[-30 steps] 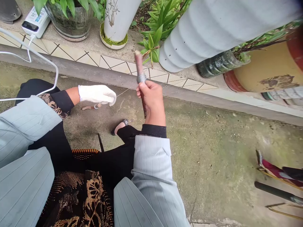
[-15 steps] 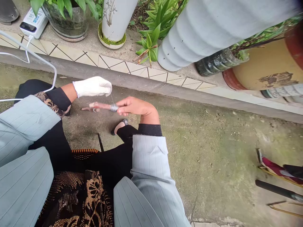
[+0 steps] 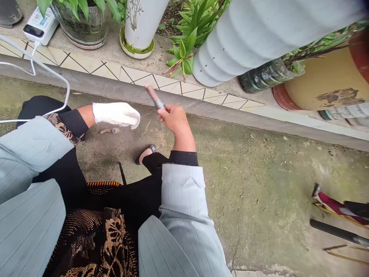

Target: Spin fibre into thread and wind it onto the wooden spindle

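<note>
My right hand (image 3: 173, 118) is bare and closed round a reddish-brown stick (image 3: 152, 94) that points up and to the left, with a band of grey wire (image 3: 159, 104) wound on it just above my fingers. A thin wire (image 3: 147, 113) runs from that band to my left hand (image 3: 117, 114), which wears a white glove and pinches the wire's end between closed fingers. Both hands hover over the concrete ground in front of my knees. A second short stick with a wire band (image 3: 109, 131) lies on the ground below my left hand.
A tiled kerb (image 3: 135, 80) runs across the back with potted plants (image 3: 83, 19), a white pot (image 3: 141, 23) and a power bank (image 3: 37, 25) with a white cable (image 3: 57, 77). A large ribbed white pot (image 3: 245, 34) stands at right. Tool handles (image 3: 337, 215) lie at lower right.
My right hand turned the stick from upright to pointing left and now to slanting up-left, winding the wire. My gloved left hand rose slightly and came back down, still pinching the wire.
</note>
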Available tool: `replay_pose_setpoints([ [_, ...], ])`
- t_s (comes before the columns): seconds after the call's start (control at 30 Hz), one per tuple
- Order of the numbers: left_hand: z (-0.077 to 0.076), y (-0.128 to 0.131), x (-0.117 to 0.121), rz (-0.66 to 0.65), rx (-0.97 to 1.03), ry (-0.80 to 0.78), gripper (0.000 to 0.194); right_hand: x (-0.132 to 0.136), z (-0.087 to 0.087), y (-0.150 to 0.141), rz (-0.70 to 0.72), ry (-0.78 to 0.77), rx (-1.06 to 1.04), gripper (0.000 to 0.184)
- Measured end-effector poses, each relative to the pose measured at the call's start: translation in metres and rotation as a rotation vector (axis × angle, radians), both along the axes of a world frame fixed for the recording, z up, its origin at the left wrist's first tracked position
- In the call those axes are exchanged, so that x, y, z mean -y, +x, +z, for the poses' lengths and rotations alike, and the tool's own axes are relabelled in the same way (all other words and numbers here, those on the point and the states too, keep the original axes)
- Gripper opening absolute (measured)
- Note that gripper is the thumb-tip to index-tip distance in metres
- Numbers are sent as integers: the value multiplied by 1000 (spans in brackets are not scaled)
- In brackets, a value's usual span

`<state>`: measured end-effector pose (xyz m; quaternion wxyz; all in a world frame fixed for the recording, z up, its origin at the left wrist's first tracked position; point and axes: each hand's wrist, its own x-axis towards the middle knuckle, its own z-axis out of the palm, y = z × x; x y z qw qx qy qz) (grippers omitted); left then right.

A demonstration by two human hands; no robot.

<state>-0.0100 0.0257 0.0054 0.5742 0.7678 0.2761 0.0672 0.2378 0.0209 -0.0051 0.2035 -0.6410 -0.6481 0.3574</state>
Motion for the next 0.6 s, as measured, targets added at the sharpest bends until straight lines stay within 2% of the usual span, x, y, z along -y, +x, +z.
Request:
replay_pose_setpoints([
  [0.07, 4, -2, -3, 34, 10, 59, 16, 4, 0, -6, 169, -144, 171, 24],
  [0.13, 7, -4, -6, 77, 4, 111, 17, 9, 6, -16, 386, -321, 221, 20],
  [0.23, 7, -5, -8, 144, -26, 167, 17, 17, 17, -27, 675, -555, 106, 18],
  [0.3, 6, -5, -9, 179, -46, 192, 17, 19, 22, -29, 758, -598, -8, 18],
  [0.43, 0, -3, -13, 227, -56, 221, 18, 20, 24, -24, 748, -504, -250, 26],
  [0.5, -4, -1, -13, 239, -27, 187, 17, 19, 23, -21, 639, -369, -395, 32],
  [0.6, -9, 3, -8, 219, -2, 50, 23, 18, 22, -17, 389, -124, -545, 37],
])
